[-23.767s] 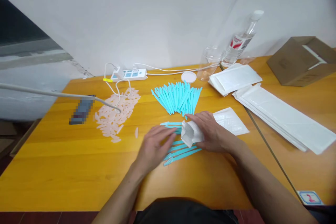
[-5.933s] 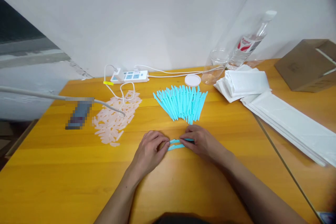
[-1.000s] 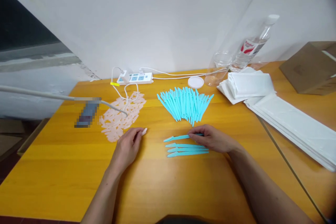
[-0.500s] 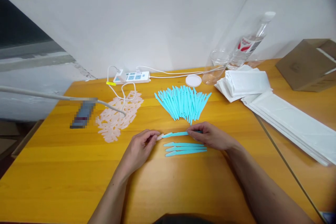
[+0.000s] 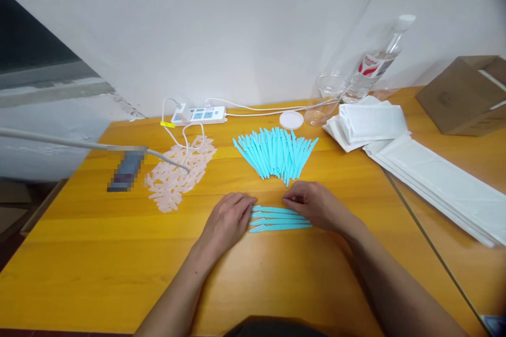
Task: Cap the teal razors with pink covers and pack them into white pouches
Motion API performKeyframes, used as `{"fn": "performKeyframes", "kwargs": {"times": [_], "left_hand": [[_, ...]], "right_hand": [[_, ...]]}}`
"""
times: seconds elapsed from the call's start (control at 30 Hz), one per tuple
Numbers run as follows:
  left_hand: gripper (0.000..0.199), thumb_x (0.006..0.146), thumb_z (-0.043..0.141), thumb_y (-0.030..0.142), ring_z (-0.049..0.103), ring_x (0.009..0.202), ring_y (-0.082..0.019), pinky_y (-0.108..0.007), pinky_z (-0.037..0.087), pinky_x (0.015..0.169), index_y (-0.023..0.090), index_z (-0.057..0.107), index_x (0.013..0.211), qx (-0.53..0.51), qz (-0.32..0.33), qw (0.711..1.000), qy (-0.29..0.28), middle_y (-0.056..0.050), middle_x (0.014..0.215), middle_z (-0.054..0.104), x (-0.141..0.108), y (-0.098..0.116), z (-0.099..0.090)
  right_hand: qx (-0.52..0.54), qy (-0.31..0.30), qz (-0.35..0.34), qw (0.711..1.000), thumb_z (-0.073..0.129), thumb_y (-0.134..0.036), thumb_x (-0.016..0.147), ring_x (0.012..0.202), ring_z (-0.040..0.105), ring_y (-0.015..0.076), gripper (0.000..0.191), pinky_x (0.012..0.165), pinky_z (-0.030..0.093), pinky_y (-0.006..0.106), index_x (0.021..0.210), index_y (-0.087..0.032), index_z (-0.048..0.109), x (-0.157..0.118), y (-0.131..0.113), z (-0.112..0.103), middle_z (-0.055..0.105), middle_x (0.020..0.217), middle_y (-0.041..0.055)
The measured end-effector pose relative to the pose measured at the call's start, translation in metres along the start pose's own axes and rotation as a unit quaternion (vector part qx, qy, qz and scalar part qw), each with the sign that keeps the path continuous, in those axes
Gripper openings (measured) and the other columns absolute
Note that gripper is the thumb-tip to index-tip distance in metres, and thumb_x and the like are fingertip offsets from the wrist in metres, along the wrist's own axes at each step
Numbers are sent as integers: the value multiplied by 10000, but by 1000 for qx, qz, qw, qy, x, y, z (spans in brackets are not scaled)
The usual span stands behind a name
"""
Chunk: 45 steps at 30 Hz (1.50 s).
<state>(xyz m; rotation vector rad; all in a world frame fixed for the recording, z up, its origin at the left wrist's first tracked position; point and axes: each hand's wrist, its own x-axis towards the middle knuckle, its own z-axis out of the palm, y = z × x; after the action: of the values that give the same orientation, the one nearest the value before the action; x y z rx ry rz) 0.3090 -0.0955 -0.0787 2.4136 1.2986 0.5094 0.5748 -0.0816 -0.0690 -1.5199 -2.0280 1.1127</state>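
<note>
Several turquoise eyebrow razors (image 5: 279, 219) lie side by side in a short row in front of me, blade ends to the left. My left hand (image 5: 231, 218) has its fingertips together at the blade end of the farthest razor in this row. Over the right ends of the row, my right hand (image 5: 312, 202) is curled with thumb and forefinger closed; nothing shows between them. Beyond the hands, more turquoise razors (image 5: 274, 152) are fanned out in a heap. A spread of pale pink, translucent blade caps (image 5: 177, 176) lies to the left.
A white power strip (image 5: 209, 115) with cables stands by the wall. A blurred phone-like object (image 5: 126, 171) lies left under a thick cable. A round lid (image 5: 291, 120), clear container (image 5: 322, 100), bottle (image 5: 367, 73), white packaging sleeves (image 5: 435, 184) and cardboard box (image 5: 458, 97) are at the right.
The razor held between my hands has come down toward me into the row. The pink cap at my left fingertips is no longer visible. My right fingers have left the razor's handle.
</note>
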Motion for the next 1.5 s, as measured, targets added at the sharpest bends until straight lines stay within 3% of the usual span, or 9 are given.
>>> {"fn": "performKeyframes", "kwargs": {"times": [0.23, 0.33, 0.5, 0.7, 0.9, 1.03, 1.17, 1.37, 1.5], "left_hand": [[508, 993, 562, 368, 409, 1455, -298, -526, 368, 1182, 267, 480, 1485, 26, 111, 992, -48, -63, 1557, 481, -5, 24, 12], [464, 1023, 500, 307, 341, 1500, -293, -574, 290, 1225, 280, 471, 1486, 45, 142, 986, -78, -32, 1576, 456, -11, 29, 24], [475, 1029, 490, 303, 342, 1501, -276, -571, 291, 1230, 279, 450, 1502, 39, 140, 986, -79, -49, 1583, 441, -18, 29, 22], [521, 1007, 547, 326, 421, 1458, -265, -534, 321, 1222, 294, 440, 1515, -11, 63, 998, 13, -95, 1563, 466, -23, 15, -10], [365, 999, 543, 360, 601, 1265, -247, -417, 479, 1104, 258, 624, 1340, 18, -105, 988, 115, -84, 1378, 622, -45, -47, -50], [303, 991, 528, 375, 684, 1041, -238, -359, 544, 933, 232, 723, 1173, 130, -181, 963, 153, -75, 1163, 700, -52, -86, -66], [308, 983, 522, 397, 673, 973, -242, -346, 532, 872, 243, 756, 1112, 203, -178, 953, 137, -74, 1056, 710, -32, -95, -63], [308, 985, 491, 339, 657, 969, -281, -401, 500, 909, 229, 778, 981, 269, -147, 951, 49, -90, 1041, 725, 2, -80, -51], [291, 971, 493, 325, 682, 918, -270, -360, 512, 790, 221, 730, 1101, 236, -176, 956, 5, -84, 1004, 727, 6, -71, -53]], "right_hand": [[-36, 156, 64, 985, 567, -453, 905, 577, 500, 141, 342, 600, 331, 278, 736, -188, 699, 7, 8, -9, 615, 618, 9], [-65, 229, 113, 965, 581, -478, 889, 621, 571, 172, 345, 641, 370, 290, 798, -180, 729, 22, 12, -14, 680, 675, 42], [-133, 250, 173, 943, 607, -518, 859, 817, 661, 258, 405, 742, 428, 335, 981, -158, 748, 55, 16, -21, 744, 852, 117], [-5, 226, 222, 949, 708, -464, 745, 716, 626, 220, 318, 661, 440, 312, 792, -150, 731, 71, 20, -31, 696, 728, 88], [163, 221, 175, 946, 693, -660, 748, 530, 438, 118, 530, 503, 358, 274, 867, -144, 695, 39, 18, -47, 589, 643, 19], [217, 70, 91, 969, 696, -648, 791, 657, 516, 138, 482, 592, 405, 266, 827, -167, 677, 12, 8, -50, 615, 738, 30], [201, -151, 31, 967, 528, -649, 917, 559, 331, 95, 497, 518, 271, 256, 740, -187, 573, 5, -4, -38, 425, 617, -37], [160, -183, -9, 970, 500, -659, 915, 630, 256, 107, 514, 544, 229, 262, 694, -197, 456, 10, 1, -18, 308, 671, -42], [167, -192, 6, 967, 516, -624, 923, 618, 259, 103, 488, 541, 218, 264, 697, -202, 418, 11, 8, -16, 289, 674, -44]]}}
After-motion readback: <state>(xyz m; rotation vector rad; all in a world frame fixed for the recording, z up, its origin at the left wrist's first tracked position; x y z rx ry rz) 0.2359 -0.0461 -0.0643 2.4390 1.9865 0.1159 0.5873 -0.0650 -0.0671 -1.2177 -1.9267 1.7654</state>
